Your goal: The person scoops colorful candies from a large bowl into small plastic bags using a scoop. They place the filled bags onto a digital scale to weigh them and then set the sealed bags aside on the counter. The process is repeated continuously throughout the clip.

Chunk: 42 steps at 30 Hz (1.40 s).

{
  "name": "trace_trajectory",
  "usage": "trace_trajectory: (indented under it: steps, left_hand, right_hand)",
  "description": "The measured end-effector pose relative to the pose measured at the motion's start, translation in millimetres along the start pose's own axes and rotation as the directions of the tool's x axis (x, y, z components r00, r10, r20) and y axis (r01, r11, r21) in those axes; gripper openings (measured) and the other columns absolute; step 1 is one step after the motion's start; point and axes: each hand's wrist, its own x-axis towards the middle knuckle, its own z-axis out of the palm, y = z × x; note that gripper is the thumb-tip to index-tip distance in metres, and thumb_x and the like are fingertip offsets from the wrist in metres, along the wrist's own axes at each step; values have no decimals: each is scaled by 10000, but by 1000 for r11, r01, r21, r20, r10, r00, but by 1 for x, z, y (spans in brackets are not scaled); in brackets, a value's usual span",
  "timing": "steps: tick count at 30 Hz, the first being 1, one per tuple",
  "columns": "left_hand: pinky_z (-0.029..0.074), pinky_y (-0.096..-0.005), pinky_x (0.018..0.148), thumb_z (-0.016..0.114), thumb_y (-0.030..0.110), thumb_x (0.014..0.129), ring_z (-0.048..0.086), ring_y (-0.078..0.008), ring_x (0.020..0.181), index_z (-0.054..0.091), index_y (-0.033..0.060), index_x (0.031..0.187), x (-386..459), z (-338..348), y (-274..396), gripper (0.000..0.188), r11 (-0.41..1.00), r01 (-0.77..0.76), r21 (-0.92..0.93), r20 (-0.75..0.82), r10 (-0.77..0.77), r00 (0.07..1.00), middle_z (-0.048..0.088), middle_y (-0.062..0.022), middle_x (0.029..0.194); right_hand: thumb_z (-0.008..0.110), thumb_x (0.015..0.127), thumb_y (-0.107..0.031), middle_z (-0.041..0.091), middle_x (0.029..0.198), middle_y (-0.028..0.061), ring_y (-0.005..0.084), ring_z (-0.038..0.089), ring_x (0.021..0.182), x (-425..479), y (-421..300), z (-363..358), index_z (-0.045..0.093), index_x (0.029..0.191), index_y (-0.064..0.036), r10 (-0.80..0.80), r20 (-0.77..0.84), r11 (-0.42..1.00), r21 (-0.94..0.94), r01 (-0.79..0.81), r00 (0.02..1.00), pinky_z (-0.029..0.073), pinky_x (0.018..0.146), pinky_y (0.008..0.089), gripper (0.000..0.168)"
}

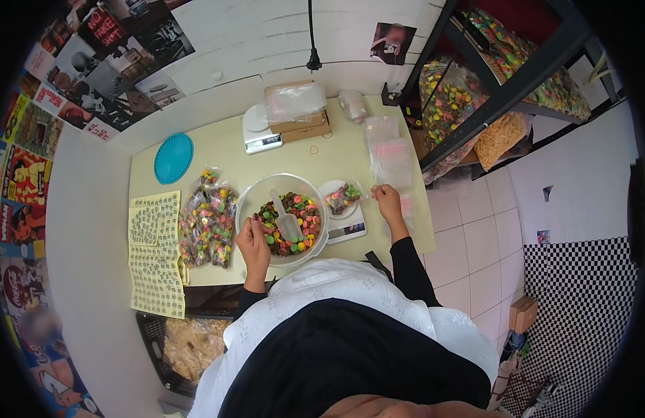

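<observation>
A round clear plastic tub of multicoloured button-shaped candies stands before me, with a translucent plastic scoop lying on the candies. My left hand is at the tub's left side, thumb up and fingers curled over the near left part; whether it grips anything is unclear. On a white digital kitchen scale right of the tub sits a clear bag of candies. My right hand is just right of that bag, fingers bent near its open end; a hold on the plastic cannot be made out.
Filled candy bags are heaped left of the tub, beside sticker sheets and a blue lid. A second scale and cardboard box stand behind. Empty plastic bags lie at right, near a shelf.
</observation>
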Motion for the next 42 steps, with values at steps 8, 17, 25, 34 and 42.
trace_trajectory:
  steps: [8,17,25,34,42]
  left_hand:
    - [515,-273,609,374,177,1060,557,-111,602,534,-5,1090,0,-1,-5,244,997,-73,-26,-35,72,997,523,-37,673]
    - [538,-250,672,442,21,1001,574,-97,720,405,-13,1341,3,6,6,345,982,-25,-187,-60,14,998,528,-52,843]
    - [536,-251,685,450,-11,973,589,-106,741,463,-11,1307,6,6,-1,335,989,-5,-149,-35,0,999,547,-49,859]
    - [527,-299,819,600,32,925,634,-177,971,523,18,1290,9,5,9,374,1000,12,-26,175,-7,985,633,-99,1057]
    - [376,-439,1096,890,155,634,468,-312,1314,274,69,1503,20,18,73,1069,943,-324,70,378,275,884,453,-165,1432]
  right_hand:
    - [578,908,-53,662,991,104,179,662,841,-2,7,6,584,1111,22,-24,1,1000,8,24,1000,529,757,300,217]
    - [556,902,5,643,928,122,178,692,769,-8,-3,18,552,1141,39,90,186,976,178,-124,978,575,661,291,241]
    - [596,892,31,659,880,93,146,663,743,-10,-55,-1,618,1044,30,-121,96,985,133,107,988,557,682,270,154]
    - [665,865,-22,683,914,94,181,654,785,-40,-173,-44,672,1001,-5,-358,67,918,206,339,931,515,728,312,137]
    - [655,887,-58,646,925,107,248,641,818,-81,-257,-39,678,1000,-13,-636,302,772,257,582,710,505,746,319,124]
